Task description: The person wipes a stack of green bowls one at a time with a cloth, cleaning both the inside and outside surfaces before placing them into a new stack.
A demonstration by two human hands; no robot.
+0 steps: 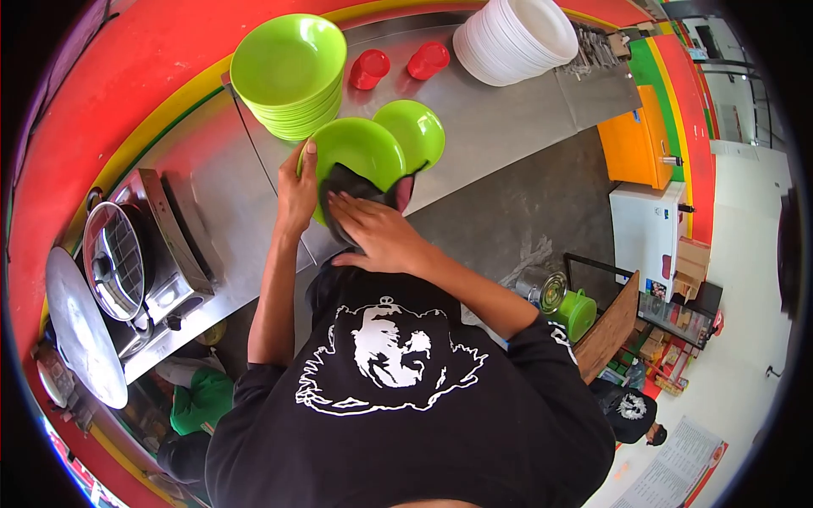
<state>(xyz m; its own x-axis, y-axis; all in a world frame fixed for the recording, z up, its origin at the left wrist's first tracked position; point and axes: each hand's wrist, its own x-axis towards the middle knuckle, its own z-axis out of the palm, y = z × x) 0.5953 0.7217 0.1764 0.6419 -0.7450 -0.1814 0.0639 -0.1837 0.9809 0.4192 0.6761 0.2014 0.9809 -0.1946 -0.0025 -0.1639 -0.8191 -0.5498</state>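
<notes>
My left hand [296,188] grips the left rim of a lime-green bowl [360,146], thumb at the edge and the other fingers partly hidden behind it. Over the bowl's near side lies a dark cloth [345,182] with a pinkish patch at one end. My right hand [370,224] presses that cloth against the bowl, its fingers laid along the fabric. Just behind and to the right, another green bowl [417,131] rests on the counter. A tall stack of green bowls [290,63] stands beyond my left hand.
Two red cups [369,69] and a stack of white dishes [512,42] stand along the back of the steel counter [508,110]. Cutlery [593,52] lies at its far right. To the left is a stove [165,237] with a pan. A co-worker [627,411] is at lower right.
</notes>
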